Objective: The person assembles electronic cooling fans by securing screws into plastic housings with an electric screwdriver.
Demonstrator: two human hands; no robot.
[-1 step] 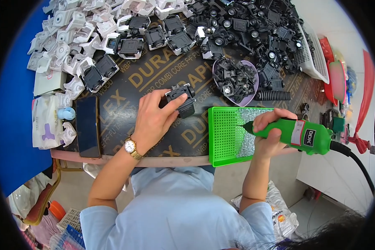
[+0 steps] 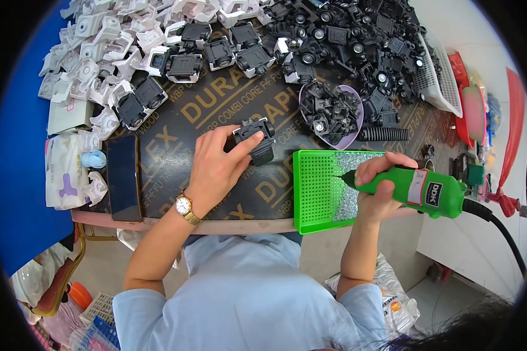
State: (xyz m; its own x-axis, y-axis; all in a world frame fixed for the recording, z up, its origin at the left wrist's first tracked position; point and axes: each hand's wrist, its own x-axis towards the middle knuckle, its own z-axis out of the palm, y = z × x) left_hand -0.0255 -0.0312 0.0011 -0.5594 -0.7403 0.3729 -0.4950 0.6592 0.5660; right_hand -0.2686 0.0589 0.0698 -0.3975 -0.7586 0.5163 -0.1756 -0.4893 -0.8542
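Observation:
Between the thumb and fingers of my left hand [image 2: 216, 167] is a small black plastic housing [image 2: 261, 153], held on the dark tabletop. A gold watch [image 2: 184, 205] circles that wrist. My right hand [image 2: 373, 196] grips a green electric screwdriver [image 2: 436, 192], its cable running off to the right. The dark tip points left, over a green perforated tray [image 2: 311, 193]. Small silver screws [image 2: 344, 202] cover the tray's right part, partly hidden by the hand and tool. Just beyond the tray, a lilac bowl [image 2: 360, 120] holds small black parts.
White plastic shells [image 2: 93, 50] pile up at the back left, black assemblies [image 2: 339, 35] at the back right. Some black pieces sit in white shells [image 2: 184, 67]. On the left lie a phone [image 2: 124, 178] and a tissue pack [image 2: 61, 169]. A white basket [image 2: 442, 88] stands right.

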